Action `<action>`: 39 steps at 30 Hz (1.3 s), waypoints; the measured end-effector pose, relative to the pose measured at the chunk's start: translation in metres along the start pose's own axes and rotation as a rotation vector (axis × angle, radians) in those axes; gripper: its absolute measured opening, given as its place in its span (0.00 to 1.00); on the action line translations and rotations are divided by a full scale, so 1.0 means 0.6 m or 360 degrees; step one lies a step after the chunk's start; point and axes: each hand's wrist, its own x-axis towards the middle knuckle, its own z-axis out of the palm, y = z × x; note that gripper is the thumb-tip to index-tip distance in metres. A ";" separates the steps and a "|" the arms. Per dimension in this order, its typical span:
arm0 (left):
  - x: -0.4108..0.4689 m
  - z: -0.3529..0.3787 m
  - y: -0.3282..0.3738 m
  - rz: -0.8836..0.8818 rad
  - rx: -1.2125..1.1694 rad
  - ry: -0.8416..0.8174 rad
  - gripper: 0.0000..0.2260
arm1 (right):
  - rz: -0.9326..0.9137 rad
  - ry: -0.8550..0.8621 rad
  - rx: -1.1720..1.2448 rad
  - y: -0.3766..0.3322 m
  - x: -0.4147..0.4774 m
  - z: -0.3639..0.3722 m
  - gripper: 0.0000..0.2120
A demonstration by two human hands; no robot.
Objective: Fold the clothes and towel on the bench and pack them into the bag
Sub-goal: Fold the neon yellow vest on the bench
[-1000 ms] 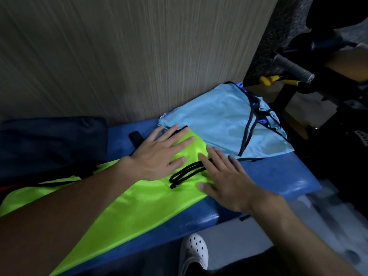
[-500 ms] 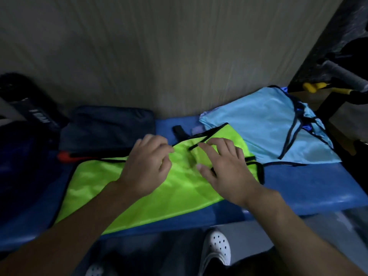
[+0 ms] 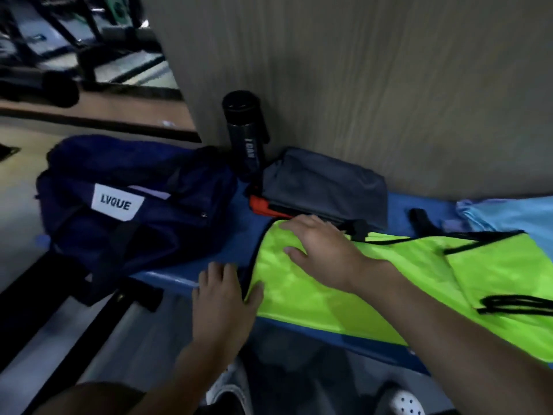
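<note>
A neon green garment [image 3: 374, 283] with black trim lies flat along the blue bench [image 3: 233, 247]. My right hand [image 3: 320, 253] rests palm down on its far left corner, fingers spread. At the near left corner my left hand [image 3: 221, 298] lies on the bench edge, its fingers straight and its thumb on the cloth's edge. A navy bag [image 3: 134, 205] with a white "LVQUE" label sits at the bench's left end. Behind the green garment lies a folded dark grey garment [image 3: 326, 187]. A light blue garment [image 3: 508, 217] shows at the right edge.
A black bottle [image 3: 244, 130] stands against the wall [image 3: 389, 85] between the bag and the grey garment. Something orange [image 3: 260, 205] pokes out under the grey garment. A black strap [image 3: 419, 218] lies on the bench. My white shoes [image 3: 407, 404] are on the floor below.
Both hands have slid left from the green garment's strap end to its left edge. The view swung left, so the bag and bottle now show.
</note>
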 end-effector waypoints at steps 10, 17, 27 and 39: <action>-0.053 0.024 0.020 -0.0320 -0.0669 0.0148 0.20 | -0.0317 -0.0424 -0.0846 -0.007 0.112 0.024 0.30; -0.050 0.016 0.034 -0.0588 -0.0848 0.0091 0.14 | -0.0307 -0.0488 -0.0854 -0.023 0.143 0.014 0.11; -0.036 -0.081 0.000 -0.0640 -0.1424 0.0356 0.10 | -0.0112 -0.0114 -0.0010 -0.051 0.149 -0.017 0.06; -0.068 -0.084 0.094 0.0159 -0.1494 0.0121 0.23 | -0.0157 -0.0068 0.0203 0.069 0.038 -0.096 0.06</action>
